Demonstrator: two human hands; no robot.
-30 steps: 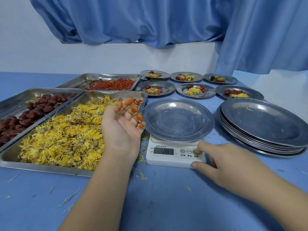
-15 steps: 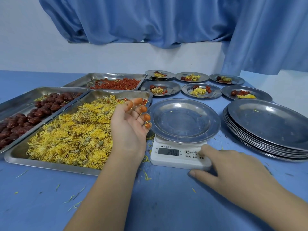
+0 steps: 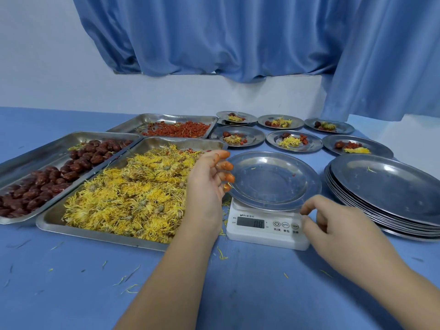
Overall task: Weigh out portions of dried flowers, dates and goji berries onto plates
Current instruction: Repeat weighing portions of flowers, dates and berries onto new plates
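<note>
A white digital scale (image 3: 266,231) stands in the middle of the blue table and carries an almost bare steel plate (image 3: 271,179); its display reads about zero. My left hand (image 3: 207,184) hovers between the flower tray and this plate, fingers loosely bent with orange-stained tips, holding nothing. My right hand (image 3: 333,225) hangs loosely curled just off the scale's right front corner, near its buttons. Left of the scale lie a tray of yellow dried flowers (image 3: 123,194), a tray of dark red dates (image 3: 47,172) and, farther back, a tray of goji berries (image 3: 176,129).
A stack of bare steel plates (image 3: 390,191) sits at the right. Several small filled plates (image 3: 292,141) stand in two rows behind the scale. Loose petals litter the blue tabletop (image 3: 71,282). A blue curtain (image 3: 238,39) hangs over the white wall behind.
My right hand has lifted its finger off the scale's button and curled back. The display dropped from about 20 to zero. My left hand stayed by the plate.
</note>
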